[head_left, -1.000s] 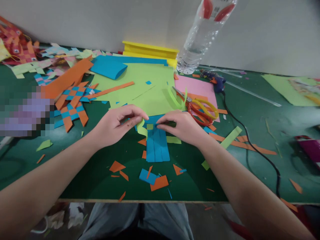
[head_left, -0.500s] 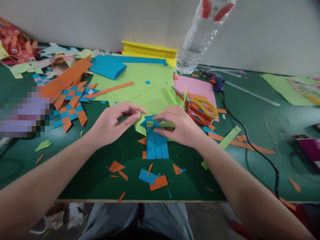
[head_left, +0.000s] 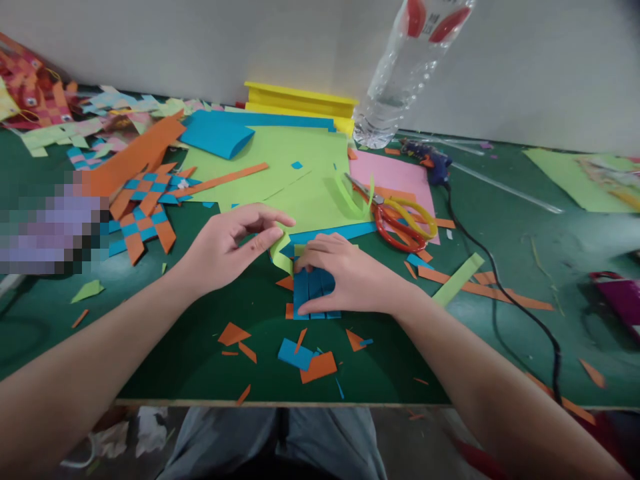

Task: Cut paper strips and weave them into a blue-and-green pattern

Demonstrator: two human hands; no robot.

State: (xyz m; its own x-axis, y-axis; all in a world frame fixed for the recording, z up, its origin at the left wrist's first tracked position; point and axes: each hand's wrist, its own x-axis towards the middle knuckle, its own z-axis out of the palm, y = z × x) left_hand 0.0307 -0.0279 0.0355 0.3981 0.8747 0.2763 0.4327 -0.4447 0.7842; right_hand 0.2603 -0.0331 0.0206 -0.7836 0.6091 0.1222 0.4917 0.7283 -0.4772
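My left hand pinches a folded light green paper strip between thumb and fingers, at the left side of the blue paper. That blue paper lies on the table with lengthwise slits cut into it. Resting over it is my right hand, its fingertips on the slit strips and its thumb apart near the lower edge. Part of another green strip shows behind the right knuckles, crossing the top of the blue paper. Loose orange and blue scraps lie just in front.
Scissors with red and yellow handles lie right of my hands. Behind are a large green sheet, a water bottle and a glue gun with a black cord. Woven orange-and-blue paper pieces are at left.
My right hand has come down from the top of the blue paper onto its slit strips, with its thumb spread lower. My left hand has stayed on the green strip.
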